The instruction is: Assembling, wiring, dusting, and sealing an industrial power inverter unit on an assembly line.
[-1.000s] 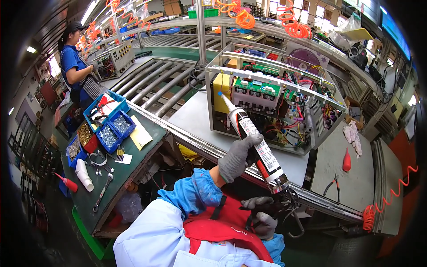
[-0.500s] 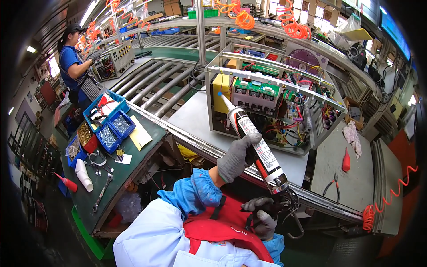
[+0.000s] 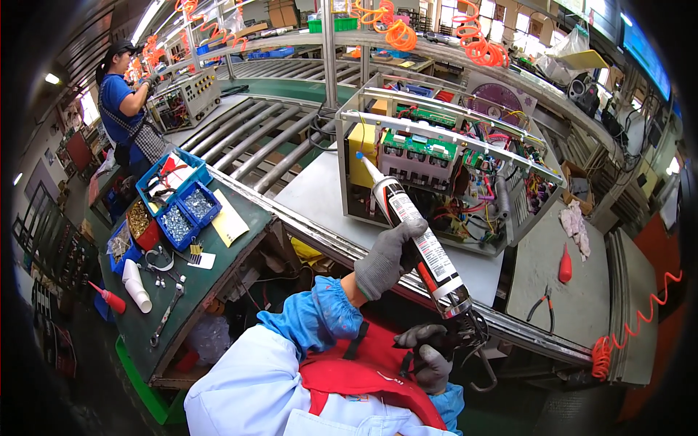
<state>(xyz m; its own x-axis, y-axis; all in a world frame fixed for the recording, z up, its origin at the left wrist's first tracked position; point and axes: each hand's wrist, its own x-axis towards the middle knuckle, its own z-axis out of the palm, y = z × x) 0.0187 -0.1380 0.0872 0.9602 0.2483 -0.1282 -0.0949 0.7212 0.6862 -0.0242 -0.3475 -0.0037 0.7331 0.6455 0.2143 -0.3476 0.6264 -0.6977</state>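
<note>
- The left hand (image 3: 389,258), in a grey glove, is wrapping its fingers firmly around the middle of the sealant cartridge (image 3: 414,236), holding the barrel from the person's left side; the grip is closed on the tube, not loose.
- The right hand (image 3: 429,356), also gloved, is sitting low by the chest, curled around the handle and trigger of the caulking gun (image 3: 465,327); how hard it is squeezing, I cannot tell.
- The cartridge's long axis is running from lower right, at the gun, up and to the left; its pale nozzle (image 3: 367,167) is pointing at the near left corner of the open metal chassis (image 3: 443,156) on the grey board (image 3: 320,196).
- The nozzle tip is lying just at the chassis frame, beside the yellow block (image 3: 361,149); whether it is touching is hard to judge.
- The left hand is the nearer one to the chassis; the right is well behind, at the tool's rear end.
</note>
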